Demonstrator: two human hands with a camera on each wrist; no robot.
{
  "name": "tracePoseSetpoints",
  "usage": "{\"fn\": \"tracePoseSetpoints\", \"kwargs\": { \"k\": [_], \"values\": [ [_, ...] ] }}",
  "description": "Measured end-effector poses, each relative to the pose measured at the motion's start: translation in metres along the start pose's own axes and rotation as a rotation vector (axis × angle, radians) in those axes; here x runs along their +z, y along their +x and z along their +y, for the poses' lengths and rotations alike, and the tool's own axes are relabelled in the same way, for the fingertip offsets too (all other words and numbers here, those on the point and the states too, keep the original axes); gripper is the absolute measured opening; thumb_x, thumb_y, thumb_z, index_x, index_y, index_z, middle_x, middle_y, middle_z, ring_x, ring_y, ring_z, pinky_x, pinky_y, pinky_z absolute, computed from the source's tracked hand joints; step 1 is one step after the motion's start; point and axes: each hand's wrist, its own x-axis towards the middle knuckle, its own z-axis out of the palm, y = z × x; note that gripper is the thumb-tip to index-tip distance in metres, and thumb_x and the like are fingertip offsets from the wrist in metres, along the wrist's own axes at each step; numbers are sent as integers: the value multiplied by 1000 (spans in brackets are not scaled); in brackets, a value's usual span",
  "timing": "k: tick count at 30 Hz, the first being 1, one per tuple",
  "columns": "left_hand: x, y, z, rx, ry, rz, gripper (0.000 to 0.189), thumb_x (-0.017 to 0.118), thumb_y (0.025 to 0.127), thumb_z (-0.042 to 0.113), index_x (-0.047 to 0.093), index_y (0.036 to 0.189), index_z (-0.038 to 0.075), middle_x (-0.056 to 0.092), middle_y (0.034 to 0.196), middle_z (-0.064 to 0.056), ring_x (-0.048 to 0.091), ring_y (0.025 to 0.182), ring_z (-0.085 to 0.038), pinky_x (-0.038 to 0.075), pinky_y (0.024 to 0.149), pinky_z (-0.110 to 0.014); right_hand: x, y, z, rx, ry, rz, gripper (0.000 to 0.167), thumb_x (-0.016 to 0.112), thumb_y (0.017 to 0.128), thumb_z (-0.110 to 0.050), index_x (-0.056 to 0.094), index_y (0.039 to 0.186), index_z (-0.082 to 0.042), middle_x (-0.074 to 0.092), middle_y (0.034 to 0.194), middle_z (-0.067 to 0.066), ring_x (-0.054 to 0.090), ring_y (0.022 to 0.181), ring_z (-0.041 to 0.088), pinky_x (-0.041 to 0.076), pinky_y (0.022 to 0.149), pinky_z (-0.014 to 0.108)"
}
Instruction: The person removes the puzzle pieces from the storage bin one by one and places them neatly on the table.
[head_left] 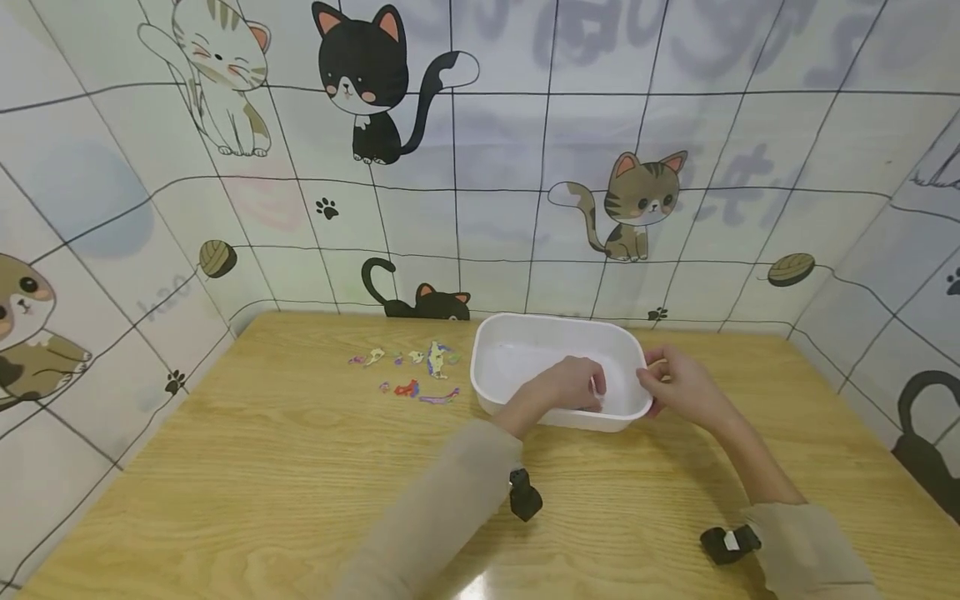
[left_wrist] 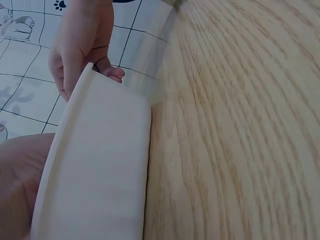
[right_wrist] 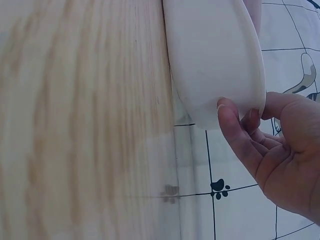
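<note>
A white plastic basin (head_left: 517, 333) stands on the wooden table near the back wall. My left hand (head_left: 564, 385) reaches over its front rim, with bent fingers pointing down at the inside near the bottom. The front wall and the hand itself hide part of those fingertips, and I cannot tell whether they hold anything. At the basin's right end my right hand (head_left: 678, 385) pinches the rim, thumb on the inner side and fingers outside. The right wrist view shows these fingers (right_wrist: 229, 112) against the outer wall of the basin.
Several small colourful scraps (head_left: 407, 388) lie on the table (head_left: 300, 483) left of the basin, including a larger yellow-and-blue piece (head_left: 436, 360). A cat-printed cloth (head_left: 495, 225) hangs behind the table and along both sides.
</note>
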Motion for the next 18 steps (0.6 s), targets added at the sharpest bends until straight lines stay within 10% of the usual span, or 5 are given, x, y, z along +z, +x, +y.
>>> {"fn": "tracePoseSetpoints", "kwargs": {
  "k": [18],
  "values": [
    [0,0,3,-12,20,-10,7,78,89,12,71,88,11,66,84,4,58,81,-8,44,72,-18,1,1,0,-3,18,-30,32,55,102,-5,42,122,17,69,88,20,69,62,26,59,58,38]
  ]
}}
